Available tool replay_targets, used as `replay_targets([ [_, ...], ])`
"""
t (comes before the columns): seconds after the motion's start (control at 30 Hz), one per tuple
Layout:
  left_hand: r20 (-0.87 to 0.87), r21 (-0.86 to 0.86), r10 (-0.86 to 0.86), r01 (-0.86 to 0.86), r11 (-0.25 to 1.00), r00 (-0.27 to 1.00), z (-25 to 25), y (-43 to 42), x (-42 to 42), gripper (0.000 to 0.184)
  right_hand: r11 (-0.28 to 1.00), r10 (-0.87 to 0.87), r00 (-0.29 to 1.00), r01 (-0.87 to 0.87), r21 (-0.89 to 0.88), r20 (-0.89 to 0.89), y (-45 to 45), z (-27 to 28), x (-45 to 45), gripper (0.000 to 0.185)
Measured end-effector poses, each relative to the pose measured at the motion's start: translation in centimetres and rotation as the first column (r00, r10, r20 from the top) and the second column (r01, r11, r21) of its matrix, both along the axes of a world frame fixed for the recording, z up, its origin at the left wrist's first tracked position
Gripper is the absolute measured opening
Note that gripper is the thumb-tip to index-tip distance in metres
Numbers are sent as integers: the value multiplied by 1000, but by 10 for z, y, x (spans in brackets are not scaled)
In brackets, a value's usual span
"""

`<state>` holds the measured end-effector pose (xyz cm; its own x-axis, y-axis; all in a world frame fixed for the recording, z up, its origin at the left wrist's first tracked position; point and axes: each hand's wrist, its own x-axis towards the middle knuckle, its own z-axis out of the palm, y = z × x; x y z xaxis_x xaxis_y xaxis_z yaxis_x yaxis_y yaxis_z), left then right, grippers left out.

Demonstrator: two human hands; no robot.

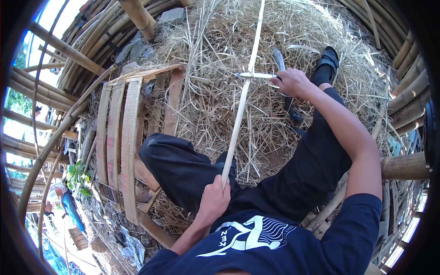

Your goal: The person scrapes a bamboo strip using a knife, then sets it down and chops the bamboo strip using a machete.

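My left hand is closed around the near end of a long, pale bamboo strip, which runs away from me up past the top edge of the view. In my right hand is a knife; its handle is mostly hidden by my fingers. The blade lies across the strip and touches it, pointing left. Just beyond my right hand, a second, curved blade rests on the shavings, and a dark handle or sheath lies nearer to me.
Pale shavings cover the ground between my legs. A wooden pallet lies left of my knee. Bamboo poles stand and stack on the left, with more poles at right. Another person is beyond the poles, lower left.
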<state>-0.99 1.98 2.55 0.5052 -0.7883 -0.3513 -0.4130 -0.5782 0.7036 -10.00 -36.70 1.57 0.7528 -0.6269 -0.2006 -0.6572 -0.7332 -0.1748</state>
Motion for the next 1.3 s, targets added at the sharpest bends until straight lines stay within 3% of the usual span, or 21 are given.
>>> replay_targets([
  [0.13, 9, -4, 22, -22, 1000, 1000, -5, 1, 6, 24, 971, -109, 991, 90, 222, 74, 30, -9, 7, 58],
  [0.27, 42, 17, 13, -13, 1000, 999, 2, -5, 11, 27, 943, 154, 988, -147, 297, -2, 85, 9, 13, 49],
  [0.3, 60, 15, 5, -6, 1000, 998, 2, -7, 12, 27, 916, 238, 966, -257, 309, 99, 97, 10, 12, 45],
  [0.37, 86, 11, -6, 5, 1000, 996, -1, -7, 10, 27, 874, 386, 922, -374, 310, 23, 115, 18, 14, 40],
  [0.47, 155, 30, -30, 25, 999, 987, -3, -5, 7, 27, 868, 433, 901, -405, 287, -37, 97, 8, 16, 43],
  [0.57, 168, 38, -46, 40, 998, 985, -4, 5, -2, 26, 985, -59, 993, 74, 156, -100, 14, 9, 19, 52],
  [0.6, 155, 14, -38, 36, 999, 987, -4, 5, -2, 25, 987, 119, 988, -128, -94, -98, -2, 18, 15, 59],
  [0.63, 159, 10, -37, 36, 999, 987, -3, 3, 2, 25, 991, 89, 991, -98, -88, -96, -5, 19, 12, 59],
  [0.7, 104, -1, -28, 28, 1000, 994, -1, -1, 4, 24, 991, -16, 1000, 19, 134, -24, 7, 12, 5, 59],
  [0.73, 92, 16, -28, 27, 1000, 995, -3, -4, 5, 25, 983, 11, 999, -5, 186, -34, 18, 10, 3, 58],
  [0.87, 164, 48, -42, 34, 998, 986, -7, -14, 8, 26, 912, 283, 957, -290, 290, 67, 69, -4, -1, 50],
  [0.9, 187, 50, -49, 41, 998, 981, -4, -17, 9, 27, 898, 309, 951, -296, 325, 12, 87, 14, 2, 44],
  [0.97, 213, 61, -55, 43, 997, 976, -1, -16, 8, 27, 876, 411, 912, -398, 273, 12, 98, 8, 8, 37],
  [1.03, 224, 83, -77, 60, 995, 971, 1, -15, 6, 28, 878, 406, 908, -418, 234, 101, 81, -1, 12, 36],
  [1.07, 227, 87, -85, 66, 994, 970, 0, -14, 6, 28, 940, 268, 963, -268, 210, 29, 57, -14, 19, 37],
  [1.1, 232, 85, -98, 80, 993, 968, -2, -10, 4, 28, 932, -17, 998, 36, 359, -57, 36, 0, 22, 44],
  [1.17, 245, 82, -112, 95, 992, 963, -2, -8, 3, 29, 985, 155, 988, -156, -73, -14, 1, 2, 13, 59],
  [1.27, 216, 89, -80, 63, 994, 973, -3, -11, 2, 27, 948, -36, 998, 19, 317, 48, 38, 2, 9, 58],
  [1.3, 212, 84, -75, 58, 995, 974, -5, -11, 1, 27, 947, 68, 997, -72, 314, 23, 54, 1, 8, 55],
])
